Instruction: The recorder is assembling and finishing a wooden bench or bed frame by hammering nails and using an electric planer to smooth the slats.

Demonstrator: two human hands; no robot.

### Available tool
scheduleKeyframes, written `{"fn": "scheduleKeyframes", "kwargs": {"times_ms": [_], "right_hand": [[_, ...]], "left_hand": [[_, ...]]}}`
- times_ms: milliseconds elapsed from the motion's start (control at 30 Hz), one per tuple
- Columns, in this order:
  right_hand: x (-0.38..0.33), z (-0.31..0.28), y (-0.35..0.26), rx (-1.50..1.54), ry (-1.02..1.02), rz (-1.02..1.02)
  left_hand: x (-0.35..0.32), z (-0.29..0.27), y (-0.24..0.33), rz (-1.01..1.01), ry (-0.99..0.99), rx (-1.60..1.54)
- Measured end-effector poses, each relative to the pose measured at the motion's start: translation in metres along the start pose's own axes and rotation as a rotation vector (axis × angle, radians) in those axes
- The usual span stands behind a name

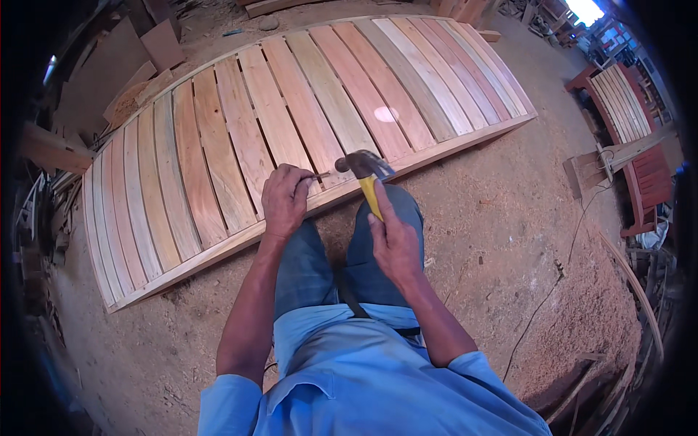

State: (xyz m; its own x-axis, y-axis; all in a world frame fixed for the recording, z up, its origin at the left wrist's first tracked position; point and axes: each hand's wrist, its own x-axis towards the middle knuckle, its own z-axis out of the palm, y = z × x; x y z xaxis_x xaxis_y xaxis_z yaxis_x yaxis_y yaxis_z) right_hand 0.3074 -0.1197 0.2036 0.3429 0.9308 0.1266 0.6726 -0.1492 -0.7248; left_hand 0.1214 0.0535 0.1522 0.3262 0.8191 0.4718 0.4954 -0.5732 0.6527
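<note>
Item: large slatted panel of reddish and pale wooden boards (pixel 291 123), flat on the sawdust floor (pixel 509 240); slats all in place, near rail apparently still being nailed. Left hand (pixel 285 200): pinched narrow, resting on the rail, holding a small nail (pixel 322 174). Right hand (pixel 392 243): wrapped around a yellow-handled steel claw hammer (pixel 366 168), head just beside the nail.

Even daylight, brightest at the blown-out opening (pixel 586 10) top right, a small sun spot (pixel 385 114) on the slatted wooden panel (pixel 218 145), soft shadows, sharp centre, heavy fisheye bending and black vignette at rim.
</note>
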Motion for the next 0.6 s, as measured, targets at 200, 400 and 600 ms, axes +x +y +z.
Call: {"fn": "scheduleKeyframes", "kwargs": {"times_ms": [200,400,600], "right_hand": [[0.007,-0.056,-0.036,0.215,0.225,-0.235],[0.022,-0.094,-0.089,0.720,0.537,-0.334],[0.012,-0.037,-0.006,0.017,0.325,-0.462]], "left_hand": [[-0.003,-0.002,0.001,0.105,-0.070,0.096],[-0.004,0.001,-0.004,0.089,-0.080,0.082],[-0.002,0.000,0.000,0.116,-0.086,0.091]]}}
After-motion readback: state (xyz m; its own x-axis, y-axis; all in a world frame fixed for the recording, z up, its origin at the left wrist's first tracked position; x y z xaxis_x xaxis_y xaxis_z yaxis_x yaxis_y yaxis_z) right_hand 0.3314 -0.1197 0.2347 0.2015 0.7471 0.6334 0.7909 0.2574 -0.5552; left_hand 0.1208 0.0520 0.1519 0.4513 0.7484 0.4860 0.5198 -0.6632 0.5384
